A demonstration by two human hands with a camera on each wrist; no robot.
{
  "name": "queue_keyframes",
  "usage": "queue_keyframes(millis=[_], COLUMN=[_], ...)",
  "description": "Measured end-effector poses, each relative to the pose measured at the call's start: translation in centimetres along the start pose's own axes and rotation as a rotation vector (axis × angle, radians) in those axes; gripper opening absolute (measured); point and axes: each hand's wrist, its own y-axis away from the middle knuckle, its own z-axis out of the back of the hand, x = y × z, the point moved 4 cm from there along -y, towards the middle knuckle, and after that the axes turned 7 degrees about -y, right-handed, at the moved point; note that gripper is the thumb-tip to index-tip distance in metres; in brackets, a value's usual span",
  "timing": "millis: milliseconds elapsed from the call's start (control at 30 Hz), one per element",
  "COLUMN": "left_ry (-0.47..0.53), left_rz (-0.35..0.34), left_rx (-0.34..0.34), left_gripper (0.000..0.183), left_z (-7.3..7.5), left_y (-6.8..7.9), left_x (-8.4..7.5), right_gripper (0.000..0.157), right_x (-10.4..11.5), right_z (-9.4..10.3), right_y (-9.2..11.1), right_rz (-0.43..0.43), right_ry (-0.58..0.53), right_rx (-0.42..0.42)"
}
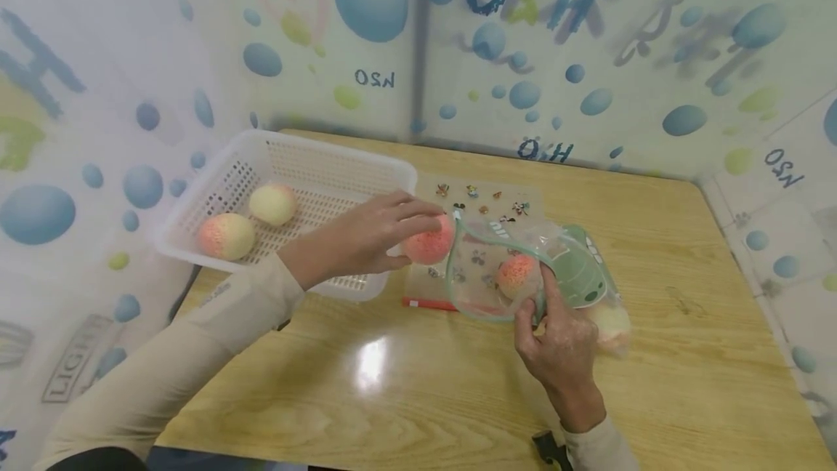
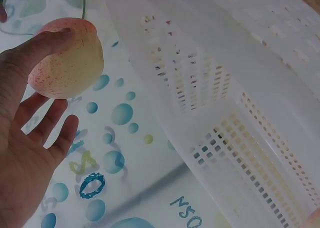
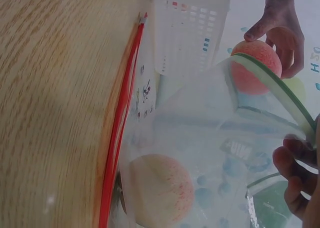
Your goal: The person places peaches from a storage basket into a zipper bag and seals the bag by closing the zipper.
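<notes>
The left hand grasps a pink peach, its thumb laid across the fruit in the left wrist view; this peach is above the table, between the white basket and the mouth of a clear bag, just beside the bag's green rim, though whether the two touch I cannot tell; the right hand pinches the rim on the other side between thumb and fingers, and the mouth gapes towards the left hand; a second peach, pink and speckled, shows through the clear plastic near the right fingers, while a paler peach lies farther right, at the bag's end past a green printed panel; in the basket, at the person's left, sit two more, a pink-and-yellow peach near the front left corner and a yellowish peach behind it, close by; a flat sheet with small colourful figures and a red strip along its near edge lies partly under the bag; wall panels with blue bubbles and lettering stand behind the table; both forearms wear pale sleeves.
</notes>
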Motion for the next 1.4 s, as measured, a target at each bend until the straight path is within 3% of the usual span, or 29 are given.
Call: queue_keyframes(millis=[300,533,933,1133,1400], left_ry=[-0.04,-0.027,-0.084,-0.145,-0.14], left_rz=[-0.081,-0.097,-0.093,-0.105,-0.164], left_rx=[-0.016,-0.009,0.071,0.07,0.044], left_gripper=[0.058,0.051,0.056,0.061,0.061], left_z=[0.0,-0.8,-3.1,-3.8,-4.2], left_y=[-1.5,-2.4,-4.1,-4.4,-4.6], left_x=[-2.4,-3.1,-3.9,-4.5,-5.6], right_gripper=[0.049,0.048,0.048,0.047,0.048], right_x=[-0.2,-0.1,0.0,0.0,-0.2], right_z=[0.3,0.2,0.0,-0.1,0.0], right_y=[-0.1,-0.1,0.1,0.0,-0.1], right_rz=[-0.004,0.005,0.03,0.024,0.004], right_ry=[-0.009,-0.01,-0.014,-0.006,0.007], right_rx=[-0.002,-0.016,-0.034,-0.018,0.008])
